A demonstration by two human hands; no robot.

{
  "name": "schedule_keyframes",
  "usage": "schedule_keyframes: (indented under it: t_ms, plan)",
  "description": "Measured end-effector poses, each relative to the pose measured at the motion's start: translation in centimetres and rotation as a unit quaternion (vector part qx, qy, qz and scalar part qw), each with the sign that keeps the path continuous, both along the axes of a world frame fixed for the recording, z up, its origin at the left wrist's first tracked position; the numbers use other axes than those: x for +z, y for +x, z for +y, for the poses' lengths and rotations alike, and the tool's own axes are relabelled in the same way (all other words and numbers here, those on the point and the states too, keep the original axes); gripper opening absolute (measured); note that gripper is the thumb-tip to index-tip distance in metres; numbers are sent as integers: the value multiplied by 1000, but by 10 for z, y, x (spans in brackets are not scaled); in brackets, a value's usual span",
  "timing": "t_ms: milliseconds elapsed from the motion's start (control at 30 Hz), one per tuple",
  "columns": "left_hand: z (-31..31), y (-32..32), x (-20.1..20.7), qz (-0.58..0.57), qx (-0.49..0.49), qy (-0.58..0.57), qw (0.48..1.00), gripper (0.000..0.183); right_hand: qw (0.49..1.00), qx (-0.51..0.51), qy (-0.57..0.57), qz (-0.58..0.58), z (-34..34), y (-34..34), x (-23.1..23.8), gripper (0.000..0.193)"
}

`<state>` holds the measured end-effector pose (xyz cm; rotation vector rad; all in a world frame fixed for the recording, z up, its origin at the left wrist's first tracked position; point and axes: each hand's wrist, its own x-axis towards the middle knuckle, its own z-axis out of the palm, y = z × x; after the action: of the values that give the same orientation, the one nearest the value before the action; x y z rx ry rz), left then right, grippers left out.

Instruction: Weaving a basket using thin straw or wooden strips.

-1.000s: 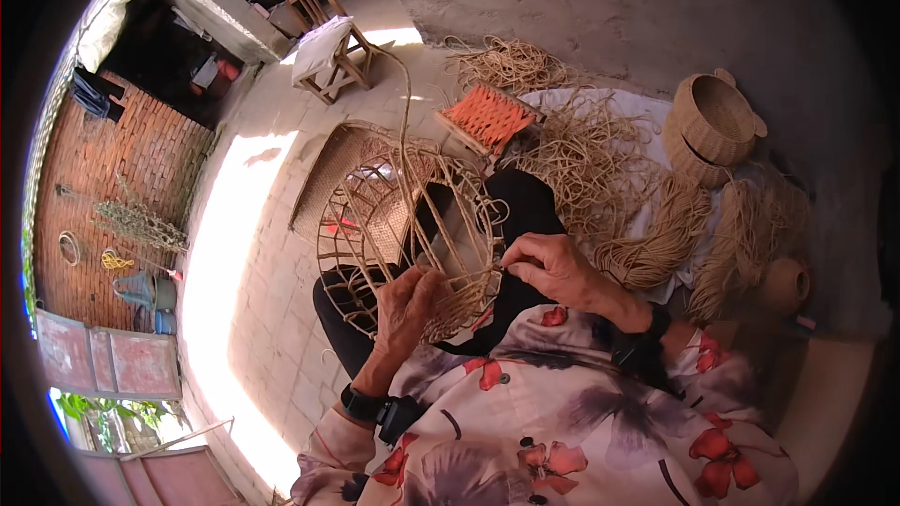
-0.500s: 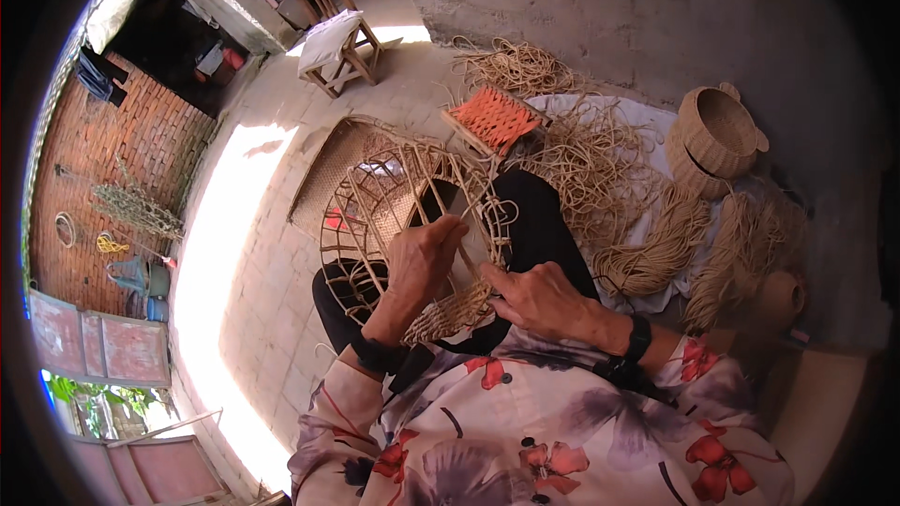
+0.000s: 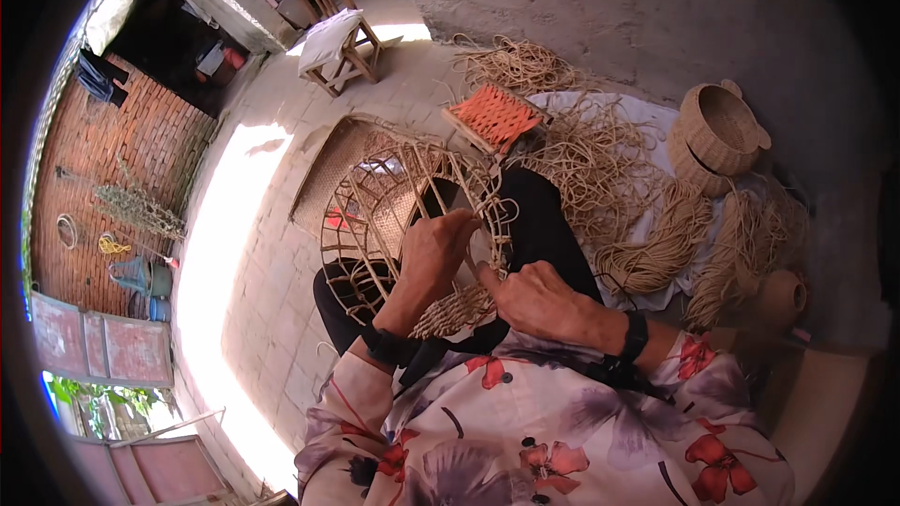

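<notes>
On my lap rests a round openwork basket frame [image 3: 361,234] of brown rods, with a band of woven cord [image 3: 455,311] along its near side. My left hand [image 3: 436,253] reaches over the frame, its fingers pinched together at the right part on a pale cord. Close by on the right, my right hand [image 3: 539,300] is closed, thumb and forefinger pressed against the frame's near right edge beside the weave. What sits between those right fingertips is mostly hidden. Loose loops of cord [image 3: 506,211] stick out at the frame's right side.
A stool with an orange woven seat [image 3: 497,117] stands beyond my knee. Tangled cord [image 3: 600,159] and bundled hanks [image 3: 666,234] lie on a white sheet to the right, near a lidded woven basket [image 3: 717,136]. Behind the frame is a flat woven mat [image 3: 323,173]; farther off, a wooden chair [image 3: 337,42].
My left hand has moved slightly right and up, toward the frame's right edge. The right hand has shifted a little, its fingertips still at the edge of the weave.
</notes>
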<state>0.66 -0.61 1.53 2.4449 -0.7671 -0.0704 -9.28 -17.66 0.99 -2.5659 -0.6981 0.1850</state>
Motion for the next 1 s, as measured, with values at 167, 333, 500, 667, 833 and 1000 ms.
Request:
schedule_keyframes:
  t_ms: [167,333,500,667,833,1000]
  plan:
    - [18,-13,11,250,26,-96,963,30,994,6,107,34,-7,8,-10,27]
    - [44,-51,16,385,122,-320,857,23,937,-107,333,-5,-16,-2,-28,17]
    - [68,-82,12,443,136,-375,803,20,923,-130,350,-90,-21,3,-43,22]
    - [71,-82,5,431,159,-383,801,20,939,-113,304,-114,-17,2,-45,20]
    - [69,-84,4,435,167,-368,805,19,951,-83,278,-107,-17,1,-44,21]
    - [70,-84,8,429,163,-379,804,19,882,-196,413,114,-17,6,-42,18]
